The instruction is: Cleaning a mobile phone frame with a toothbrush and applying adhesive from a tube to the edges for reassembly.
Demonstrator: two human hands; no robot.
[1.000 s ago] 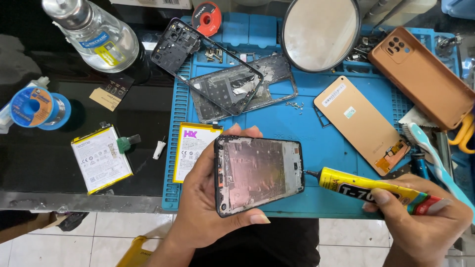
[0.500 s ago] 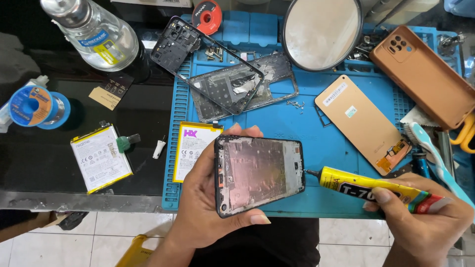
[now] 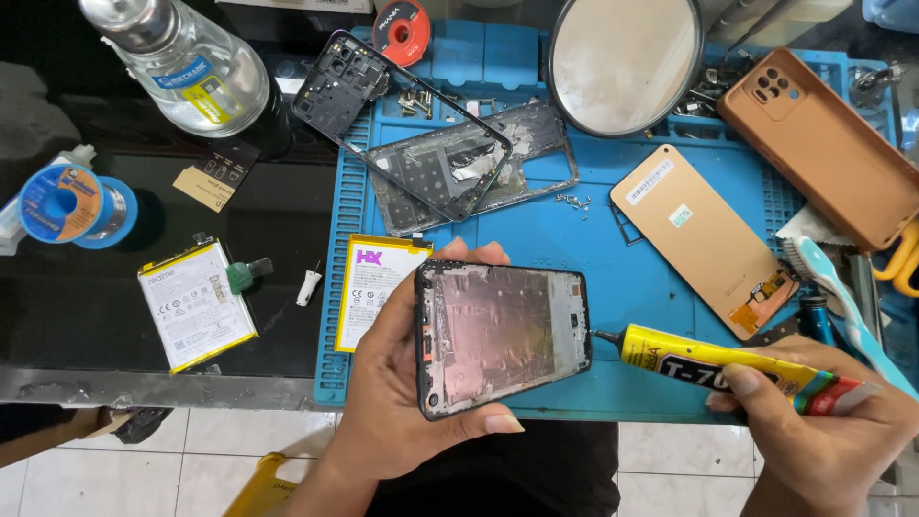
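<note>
Glue tube [image 3: 737, 369] nozzle still at phone frame [image 3: 503, 335]

In the middle of the frame, the phone frame [image 3: 502, 337] was black around the edge and dull pinkish grey inside. The glue tube [image 3: 737, 370] at the lower right was yellow with black letters and a red and green end. The mat [image 3: 593, 230] was bright blue. The phone screen panel [image 3: 704, 237] on the right was tan, and the phone case [image 3: 828, 144] at the upper right was brown. The battery [image 3: 196, 304] on the left was white with a yellow edge. The surface [image 3: 115, 230] there was black.
</note>
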